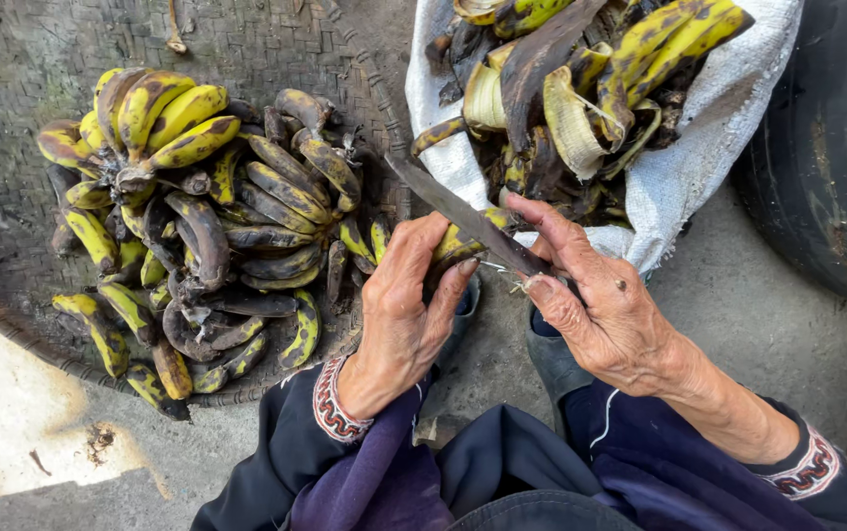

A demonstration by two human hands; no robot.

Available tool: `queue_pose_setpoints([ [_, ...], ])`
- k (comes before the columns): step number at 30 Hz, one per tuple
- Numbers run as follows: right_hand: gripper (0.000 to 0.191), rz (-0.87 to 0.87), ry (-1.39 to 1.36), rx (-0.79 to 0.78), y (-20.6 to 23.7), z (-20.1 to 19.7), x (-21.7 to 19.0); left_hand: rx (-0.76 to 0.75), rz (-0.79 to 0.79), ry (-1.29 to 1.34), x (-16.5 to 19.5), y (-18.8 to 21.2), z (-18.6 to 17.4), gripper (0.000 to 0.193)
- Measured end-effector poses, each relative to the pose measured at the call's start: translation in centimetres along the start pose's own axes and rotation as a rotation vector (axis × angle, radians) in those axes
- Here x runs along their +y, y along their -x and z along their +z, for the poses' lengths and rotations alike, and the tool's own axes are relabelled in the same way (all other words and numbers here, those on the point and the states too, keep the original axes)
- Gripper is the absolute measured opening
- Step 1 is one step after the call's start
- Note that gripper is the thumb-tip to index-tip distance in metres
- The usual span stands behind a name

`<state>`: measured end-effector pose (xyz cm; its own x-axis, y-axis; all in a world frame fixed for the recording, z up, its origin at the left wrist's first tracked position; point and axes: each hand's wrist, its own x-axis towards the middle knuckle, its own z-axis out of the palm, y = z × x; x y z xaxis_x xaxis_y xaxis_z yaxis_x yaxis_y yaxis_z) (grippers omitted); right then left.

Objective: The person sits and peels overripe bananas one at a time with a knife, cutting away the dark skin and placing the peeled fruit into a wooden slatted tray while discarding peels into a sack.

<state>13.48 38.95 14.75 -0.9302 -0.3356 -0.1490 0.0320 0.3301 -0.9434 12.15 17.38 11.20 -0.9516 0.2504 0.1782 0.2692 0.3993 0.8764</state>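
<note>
The left hand gripped a spotty banana near the middle. The right hand held a knife, cutting it. Next, the peel likely needed careful pulling.

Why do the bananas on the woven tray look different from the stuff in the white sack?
The bananas on the woven tray are whole, still closed and joined in bunches; the sack's contents are mostly split-open peels showing pale insides. The tray bananas lie spread on a flat woven tray; the peels are heaped in a white sack. Both are yellow with heavy black blotches.
</note>
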Motion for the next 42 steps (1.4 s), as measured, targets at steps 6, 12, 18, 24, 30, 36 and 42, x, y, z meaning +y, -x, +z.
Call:
queue_pose_setpoints([
  [6, 0.060, 0.081, -0.166, 0.073, 0.4, 0.3, 0.8, 0.048, 0.099, -0.206, 0.2, -0.1, 1.0, 0.056],
  [12, 0.058, 0.189, -0.557, 0.027, 0.5, -0.3, 1.5, 0.065, 0.169, -0.275, 0.0, -0.5, 2.0, 0.056],
  [18, 0.049, 0.288, -0.866, 0.057, 0.7, -1.1, 2.1, -0.064, 0.204, -0.117, -0.4, -0.8, 2.1, 0.051],
  [24, 0.050, 0.238, -0.986, 0.056, 1.7, -1.2, 3.1, -0.131, -0.365, 0.781, -1.0, -1.3, 3.5, 0.044],
  [30, 0.043, 0.090, -0.757, 0.112, 2.9, -0.7, 3.9, 0.087, -0.420, 1.128, -1.1, -3.0, 3.6, 0.031],
  [36, 0.043, 0.010, -0.747, 0.101, 5.1, -2.0, 4.4, 0.400, -0.476, 1.220, -2.1, -5.1, 1.1, 0.038],
  [42, 0.041, 0.007, -0.976, 0.338, 5.4, -5.2, 1.0, 0.498, -0.391, 1.351, -3.8, -6.5, -1.5, 0.036],
])
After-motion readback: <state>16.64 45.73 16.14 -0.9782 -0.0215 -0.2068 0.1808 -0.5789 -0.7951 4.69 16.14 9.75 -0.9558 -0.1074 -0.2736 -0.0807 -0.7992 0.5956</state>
